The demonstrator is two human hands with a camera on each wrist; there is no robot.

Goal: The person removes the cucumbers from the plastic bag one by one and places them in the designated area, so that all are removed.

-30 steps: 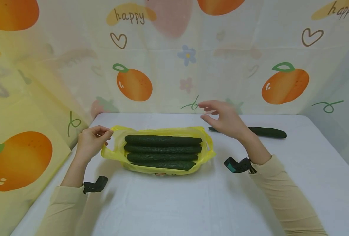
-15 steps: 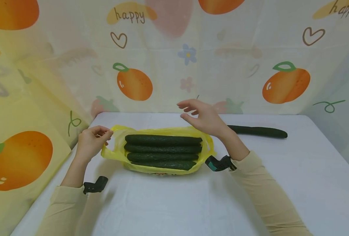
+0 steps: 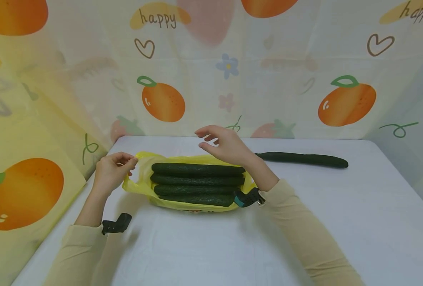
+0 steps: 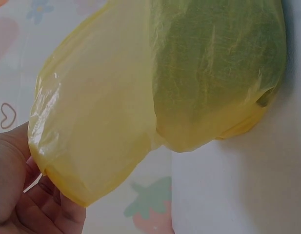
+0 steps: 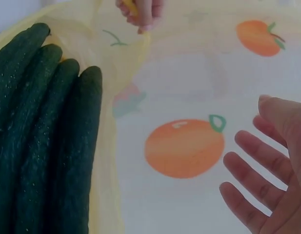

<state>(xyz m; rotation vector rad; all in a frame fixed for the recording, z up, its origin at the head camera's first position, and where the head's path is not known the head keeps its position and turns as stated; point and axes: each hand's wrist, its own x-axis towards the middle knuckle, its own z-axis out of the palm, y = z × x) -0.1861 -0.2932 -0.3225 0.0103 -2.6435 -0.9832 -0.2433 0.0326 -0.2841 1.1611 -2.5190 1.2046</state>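
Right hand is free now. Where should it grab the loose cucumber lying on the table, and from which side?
Take the loose cucumber near its middle, coming down from above. It lies flat and lengthwise across the white table, apart from the yellow bag, with open space all round, so a mid-length grip should keep it level. Its thin left end sits closest to the right hand, but would probably tip.

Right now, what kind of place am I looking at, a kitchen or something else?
Probably not a kitchen: more likely a small set put up for filming. A white table stands walled on three sides by a fruit-print curtain, and each wrist wears a small camera. Cucumbers lie in a yellow bag.
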